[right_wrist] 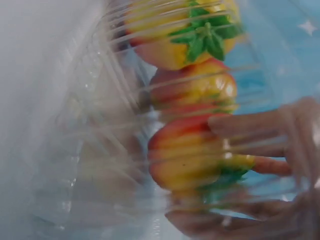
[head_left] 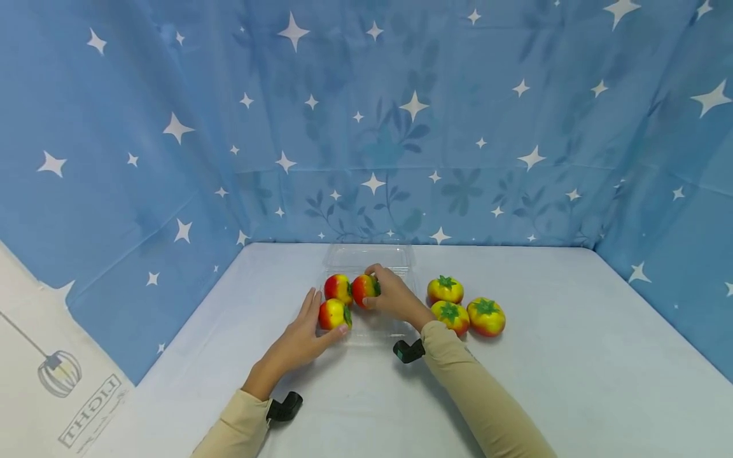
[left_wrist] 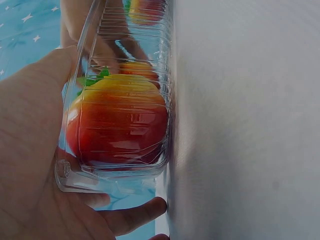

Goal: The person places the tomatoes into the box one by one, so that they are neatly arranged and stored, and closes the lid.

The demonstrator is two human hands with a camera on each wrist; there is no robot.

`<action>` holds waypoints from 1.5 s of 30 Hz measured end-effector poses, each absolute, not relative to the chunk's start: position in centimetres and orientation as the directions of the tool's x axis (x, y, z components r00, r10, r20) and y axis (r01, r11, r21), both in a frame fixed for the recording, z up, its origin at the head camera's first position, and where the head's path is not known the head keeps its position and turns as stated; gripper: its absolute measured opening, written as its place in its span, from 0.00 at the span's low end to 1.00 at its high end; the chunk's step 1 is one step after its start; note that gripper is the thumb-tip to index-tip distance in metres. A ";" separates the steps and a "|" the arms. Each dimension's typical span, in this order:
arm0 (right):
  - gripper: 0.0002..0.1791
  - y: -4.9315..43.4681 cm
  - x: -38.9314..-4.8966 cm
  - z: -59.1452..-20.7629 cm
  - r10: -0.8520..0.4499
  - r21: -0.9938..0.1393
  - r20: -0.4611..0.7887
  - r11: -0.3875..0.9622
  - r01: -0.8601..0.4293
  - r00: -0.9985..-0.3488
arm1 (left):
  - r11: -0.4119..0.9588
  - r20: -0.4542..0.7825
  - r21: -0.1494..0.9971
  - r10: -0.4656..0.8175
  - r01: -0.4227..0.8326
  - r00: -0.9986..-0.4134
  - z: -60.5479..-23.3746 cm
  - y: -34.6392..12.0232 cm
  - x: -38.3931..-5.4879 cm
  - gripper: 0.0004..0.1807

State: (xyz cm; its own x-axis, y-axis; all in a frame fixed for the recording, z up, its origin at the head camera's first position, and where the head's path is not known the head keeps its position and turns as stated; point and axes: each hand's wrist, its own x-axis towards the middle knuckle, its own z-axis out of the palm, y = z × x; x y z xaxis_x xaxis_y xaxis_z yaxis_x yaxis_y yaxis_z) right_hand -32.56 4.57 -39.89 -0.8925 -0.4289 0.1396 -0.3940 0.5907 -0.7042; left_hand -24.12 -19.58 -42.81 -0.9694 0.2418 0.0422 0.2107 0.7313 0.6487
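Mid-frame, the right hand (head_left: 396, 296) grips 1 fruit (head_left: 363, 290) in the clear box (head_left: 375, 326); rightward lie 3 loose fruits (head_left: 450, 317), nearer it than the straight-fingered left hand (head_left: 299, 343).

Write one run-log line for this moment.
left hand: against clear box; right hand: grips fruit; two other fruits: in box; three fruits: on table

In the head view, the right grip (head_left: 395, 294) is covering part of the fruit (head_left: 363, 291) it is pinching, and the bottom edge is cutting off both sleeves (head_left: 481, 388). Blur is smearing the clear container (right_wrist: 100, 165) in the right wrist view, whose top edge is cropping the topmost fruit (right_wrist: 160, 47).
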 end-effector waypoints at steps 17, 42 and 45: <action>0.31 4.2 -32.3 -40.1 -0.359 -0.703 0.117 0.629 -0.332 -0.926 | 0.730 0.050 0.648 0.242 0.216 -0.969 -42.9 -19.6 -24.1 0.63; 0.40 5.0 -31.9 -39.5 -0.424 -0.665 0.090 0.648 -0.371 -0.901 | 0.730 0.056 0.647 0.244 0.221 -0.968 -42.8 -19.6 -24.2 0.63; 0.41 5.3 -31.7 -39.1 -0.428 -0.669 0.083 0.645 -0.369 -0.900 | 0.730 0.052 0.647 0.245 0.219 -0.968 -42.9 -19.6 -24.2 0.63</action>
State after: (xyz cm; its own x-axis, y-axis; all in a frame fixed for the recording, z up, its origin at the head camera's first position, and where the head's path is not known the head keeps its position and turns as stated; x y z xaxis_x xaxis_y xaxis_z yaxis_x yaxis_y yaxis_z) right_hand -31.69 5.34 -39.13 -0.8998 -0.4284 0.0832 -0.3691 0.6454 -0.6688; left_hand -24.16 -19.61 -42.88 -0.9681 0.2453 0.0517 0.2195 0.7298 0.6475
